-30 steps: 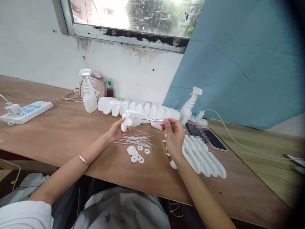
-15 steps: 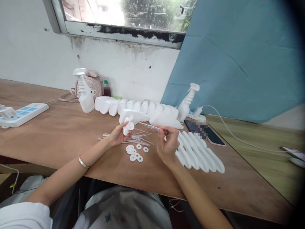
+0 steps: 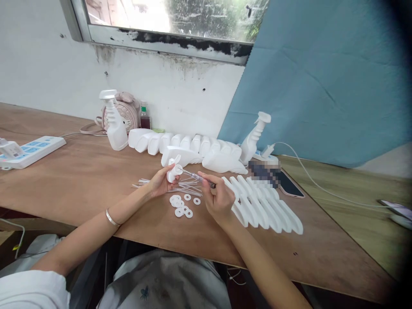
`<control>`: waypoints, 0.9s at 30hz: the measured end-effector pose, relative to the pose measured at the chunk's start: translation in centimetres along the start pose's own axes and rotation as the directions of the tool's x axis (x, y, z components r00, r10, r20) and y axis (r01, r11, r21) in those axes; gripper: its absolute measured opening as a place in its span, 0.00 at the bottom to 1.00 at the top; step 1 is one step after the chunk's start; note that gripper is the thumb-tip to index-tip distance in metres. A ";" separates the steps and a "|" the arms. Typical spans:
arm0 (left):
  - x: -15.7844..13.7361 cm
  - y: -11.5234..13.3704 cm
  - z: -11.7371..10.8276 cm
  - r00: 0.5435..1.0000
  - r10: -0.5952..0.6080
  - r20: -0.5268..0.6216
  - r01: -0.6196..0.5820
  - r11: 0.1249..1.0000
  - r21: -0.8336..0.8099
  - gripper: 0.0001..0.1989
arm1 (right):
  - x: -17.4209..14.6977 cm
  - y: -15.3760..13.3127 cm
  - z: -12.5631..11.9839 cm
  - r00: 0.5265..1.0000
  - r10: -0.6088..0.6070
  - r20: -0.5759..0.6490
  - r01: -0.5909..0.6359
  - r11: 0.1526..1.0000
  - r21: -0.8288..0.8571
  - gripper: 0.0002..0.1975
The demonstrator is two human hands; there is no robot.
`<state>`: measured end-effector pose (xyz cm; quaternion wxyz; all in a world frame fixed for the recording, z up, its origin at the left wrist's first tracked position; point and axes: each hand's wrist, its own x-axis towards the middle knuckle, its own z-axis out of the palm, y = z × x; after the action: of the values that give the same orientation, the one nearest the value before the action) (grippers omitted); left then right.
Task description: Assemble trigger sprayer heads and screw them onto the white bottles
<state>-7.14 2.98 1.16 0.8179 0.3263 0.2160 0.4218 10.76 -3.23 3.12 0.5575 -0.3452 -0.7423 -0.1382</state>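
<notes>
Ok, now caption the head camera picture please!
Left grip holds a white plastic part; right grip points a slim tool at it.

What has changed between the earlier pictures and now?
The right hand moved left and lower in view, its thin tool now at the open end of the white part in the left hand. Nothing was taken up or let go. The white rings and standing spray bottles stayed put.
</notes>
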 end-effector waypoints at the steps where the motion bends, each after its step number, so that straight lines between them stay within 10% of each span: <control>1: 0.0 -0.1 0.0 1.000 -0.002 -0.004 0.002 1.000 0.007 0.12 | -0.1 0.0 0.2 1.000 -0.012 0.026 0.011 1.000 0.020 0.10; 12: 0.1 -0.8 0.4 0.991 -0.118 0.070 0.117 0.993 0.014 0.14 | -1.7 0.6 2.1 0.998 -0.050 -0.036 0.052 0.996 0.072 0.14; 16: -0.1 -0.7 0.6 0.994 -0.095 0.057 0.094 0.995 0.020 0.14 | -1.9 0.2 2.3 0.992 0.109 -0.065 -0.095 0.978 0.186 0.14; 21: 0.0 -0.6 0.5 0.982 -0.151 0.112 0.154 0.988 -0.012 0.16 | -1.5 0.0 2.3 0.845 0.534 -0.009 -0.473 0.755 0.455 0.13; 27: 0.1 0.1 -0.3 0.965 -0.219 0.141 0.221 0.975 -0.001 0.17 | -0.6 -0.3 1.8 0.764 0.635 0.116 -0.571 0.581 0.580 0.15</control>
<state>-7.31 3.21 1.04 0.8754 0.3224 0.1895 0.3062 9.30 -2.61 2.03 0.6864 -0.3802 -0.5549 0.2764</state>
